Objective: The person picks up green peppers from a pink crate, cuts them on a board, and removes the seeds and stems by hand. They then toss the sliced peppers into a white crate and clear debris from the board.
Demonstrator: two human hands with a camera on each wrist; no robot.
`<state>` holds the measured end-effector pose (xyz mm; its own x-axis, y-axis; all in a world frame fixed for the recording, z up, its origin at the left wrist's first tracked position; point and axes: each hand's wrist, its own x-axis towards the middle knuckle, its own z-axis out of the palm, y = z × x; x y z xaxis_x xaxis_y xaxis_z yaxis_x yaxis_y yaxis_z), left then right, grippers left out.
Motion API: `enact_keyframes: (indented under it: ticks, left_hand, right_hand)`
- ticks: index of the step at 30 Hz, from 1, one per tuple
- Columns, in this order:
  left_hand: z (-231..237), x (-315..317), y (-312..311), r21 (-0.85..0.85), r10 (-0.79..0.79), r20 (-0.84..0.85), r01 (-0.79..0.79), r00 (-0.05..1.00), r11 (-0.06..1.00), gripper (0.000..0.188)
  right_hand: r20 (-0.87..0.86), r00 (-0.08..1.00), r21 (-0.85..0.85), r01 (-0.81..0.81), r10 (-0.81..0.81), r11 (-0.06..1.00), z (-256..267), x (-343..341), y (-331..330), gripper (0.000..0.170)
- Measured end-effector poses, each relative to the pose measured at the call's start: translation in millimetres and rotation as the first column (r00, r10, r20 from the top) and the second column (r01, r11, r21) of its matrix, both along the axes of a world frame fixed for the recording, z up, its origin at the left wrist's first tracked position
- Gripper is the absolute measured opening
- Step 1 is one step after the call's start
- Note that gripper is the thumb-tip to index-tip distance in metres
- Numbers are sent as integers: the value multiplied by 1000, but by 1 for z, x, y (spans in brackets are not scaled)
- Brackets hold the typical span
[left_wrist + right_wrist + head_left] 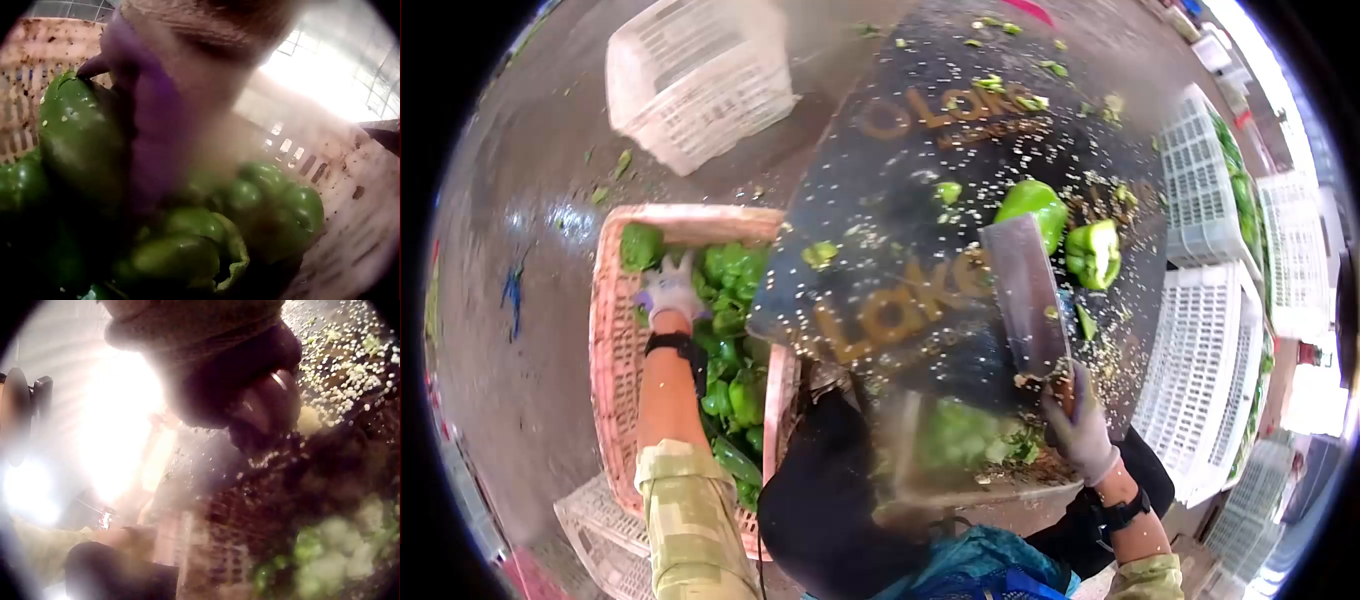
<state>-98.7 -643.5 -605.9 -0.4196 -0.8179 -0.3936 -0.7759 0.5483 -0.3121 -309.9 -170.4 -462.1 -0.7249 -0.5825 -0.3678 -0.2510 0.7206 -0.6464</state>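
The gloved left hand (671,290) reaches down into a pink crate (609,330) among green peppers (730,270). In the left wrist view that hand (156,119) has its fingers against a pepper (78,125); whether they grip it is hidden. My gloved right hand (1084,428) grips the handle of a wide cleaver (1028,290), its blade lying over the dark board (900,230). Beyond the blade are a whole pepper (1032,212) and a cut one (1093,254). The right wrist view shows the right hand (219,369) curled round the handle.
Seeds and green scraps are scattered on the board. A white crate (700,90) stands at the upper left. More white crates (1195,370) with green vegetables line the right side. Below the board's near edge, a container (905,440) holds green pieces between the person's legs.
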Motion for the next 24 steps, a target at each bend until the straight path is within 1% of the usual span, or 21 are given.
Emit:
enact_keyframes:
  ticks: [1,2,3,5,6,8,9,11,12,13,14,15,16,17,18,19,20,21,22,23,24]
  left_hand:
    - [-14,7,-9,-24,-18,6,18,1000,1000,92]
    - [-27,18,-11,-119,-67,46,72,997,990,85]
    - [-3,15,5,-87,-56,12,57,998,995,83]
    - [2,28,10,-114,-68,-3,67,998,991,82]
    - [10,34,12,-58,34,-95,-39,995,998,82]
    - [31,52,15,70,252,-259,-242,933,968,82]
    - [33,68,18,144,311,-409,-276,858,950,80]
    - [38,111,20,271,409,-656,-308,634,912,76]
    - [72,114,46,490,545,-752,-239,372,839,68]
    - [86,127,53,395,496,-768,-310,405,865,60]
    - [98,134,62,553,654,-723,-382,220,740,55]
    - [105,149,73,671,700,-714,-310,-22,674,53]
    - [109,162,76,719,711,-694,-129,-111,682,51]
    - [122,155,80,651,651,-753,-33,100,758,56]
    - [135,148,83,565,523,-805,92,280,820,62]
    - [147,141,85,474,363,-844,234,394,849,70]
    - [167,117,105,474,344,-857,324,384,819,80]
    - [194,88,127,524,427,-851,516,305,677,82]
    - [209,63,144,327,186,-943,664,276,673,84]
    - [203,43,159,466,396,-879,649,265,601,83]
    - [203,23,173,427,333,-901,700,277,573,81]
  right_hand:
    - [-2,1000,-79,-10,10,997,-11,-1,7,54]
    - [9,1000,-46,8,-8,999,-8,-1,7,54]
    - [23,1000,-20,20,-20,1000,-6,0,5,55]
    - [17,999,-25,43,-42,999,-11,1,10,54]
    - [6,1000,-39,29,-29,999,-12,1,11,54]
    - [-54,998,-113,3,-9,994,-9,4,8,52]
    - [-92,996,-70,2,-9,998,-11,6,10,53]
    - [-54,997,-213,41,-54,976,-35,8,22,55]
    - [-173,985,-245,-35,-8,969,-41,9,21,57]
    - [-127,992,-176,-9,-13,984,-32,11,21,57]
    - [-96,995,-261,14,-40,965,-33,13,19,56]
    - [-64,996,-339,36,-61,940,-36,14,18,54]
    - [-28,998,-377,47,-62,925,-47,11,24,53]
    - [0,998,-411,59,-65,910,-54,10,27,52]
    - [-8,1000,-393,-3,0,920,-41,11,22,52]
    - [-26,999,-415,-38,30,909,-38,12,21,53]
    - [65,998,-423,9,21,906,-40,9,21,53]
    - [154,988,-425,62,5,903,-44,5,23,53]
    - [163,986,-503,60,26,862,-47,2,24,53]
    - [247,969,-444,124,-11,887,-33,3,22,48]
    - [301,953,-467,170,-25,868,-16,9,19,45]
